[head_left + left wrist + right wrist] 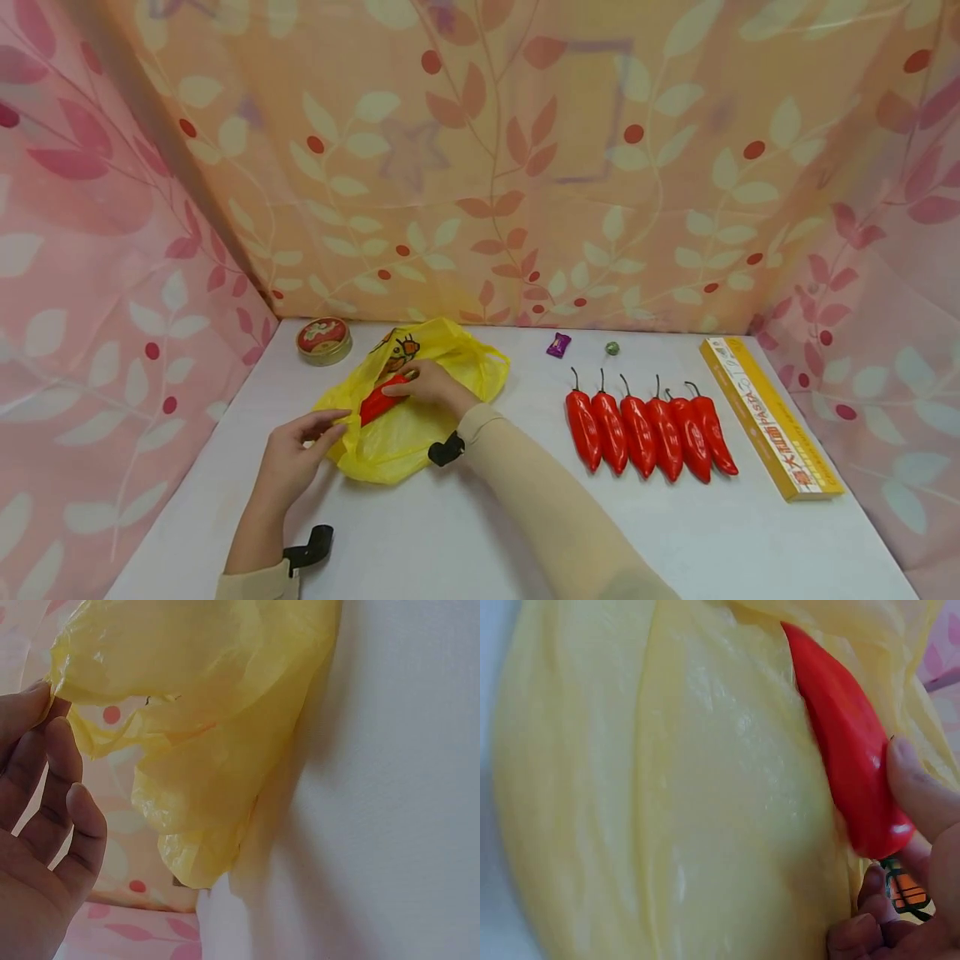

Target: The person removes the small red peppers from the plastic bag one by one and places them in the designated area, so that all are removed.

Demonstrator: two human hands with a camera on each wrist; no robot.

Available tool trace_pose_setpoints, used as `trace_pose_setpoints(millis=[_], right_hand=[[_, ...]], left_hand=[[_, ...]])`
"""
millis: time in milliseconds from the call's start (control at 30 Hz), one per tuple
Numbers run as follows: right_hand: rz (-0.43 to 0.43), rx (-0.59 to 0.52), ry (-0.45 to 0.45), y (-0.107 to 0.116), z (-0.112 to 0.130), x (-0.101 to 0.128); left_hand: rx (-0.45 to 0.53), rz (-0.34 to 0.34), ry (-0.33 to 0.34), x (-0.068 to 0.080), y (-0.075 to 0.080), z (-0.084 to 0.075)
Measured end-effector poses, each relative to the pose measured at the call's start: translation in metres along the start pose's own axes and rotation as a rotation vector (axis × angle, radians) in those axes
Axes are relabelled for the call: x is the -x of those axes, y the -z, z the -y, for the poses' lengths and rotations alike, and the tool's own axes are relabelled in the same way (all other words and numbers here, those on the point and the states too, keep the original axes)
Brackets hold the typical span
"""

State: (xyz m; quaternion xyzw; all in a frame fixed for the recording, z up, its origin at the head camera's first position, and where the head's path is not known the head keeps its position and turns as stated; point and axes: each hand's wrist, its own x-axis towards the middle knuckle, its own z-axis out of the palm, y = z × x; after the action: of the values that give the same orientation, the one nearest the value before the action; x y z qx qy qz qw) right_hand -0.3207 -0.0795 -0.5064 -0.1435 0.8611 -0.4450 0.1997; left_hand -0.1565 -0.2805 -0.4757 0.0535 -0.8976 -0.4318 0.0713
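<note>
A yellow plastic bag (390, 454) lies spread on the white table. My left hand (294, 457) pinches the bag's edge between thumb and fingers; the left wrist view shows the thin yellow film (217, 772) caught at its fingertips. My right hand (435, 385) holds a red chili pepper (378, 403) near its stem end, at the bag's mouth. In the right wrist view the pepper (847, 742) points its tip into the bag, gripped by the thumb and fingers. Several more red chili peppers (637, 437) lie side by side in a row at the right.
A round red-and-gold tin (324, 341) stands behind the bag at the left. A purple wrapped candy (558, 345) and a small green ball-shaped item (612, 348) lie at the back. A long yellow pasta box (772, 421) lies along the right side. Patterned curtains (487, 167) enclose the table.
</note>
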Motion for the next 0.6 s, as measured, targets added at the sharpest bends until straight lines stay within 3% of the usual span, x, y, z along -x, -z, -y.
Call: trace_pose_setpoints(millis=[233, 600], right_hand=[[0.022, -0.292, 0.096, 0.017, -0.009, 0.004], [0.021, -0.346, 0.264, 0.043, -0.006, 0.025]], left_hand=[[0.002, 0.005, 0.014, 0.000, 0.001, -0.005], [-0.034, -0.027, -0.004, 0.000, 0.000, -0.004]])
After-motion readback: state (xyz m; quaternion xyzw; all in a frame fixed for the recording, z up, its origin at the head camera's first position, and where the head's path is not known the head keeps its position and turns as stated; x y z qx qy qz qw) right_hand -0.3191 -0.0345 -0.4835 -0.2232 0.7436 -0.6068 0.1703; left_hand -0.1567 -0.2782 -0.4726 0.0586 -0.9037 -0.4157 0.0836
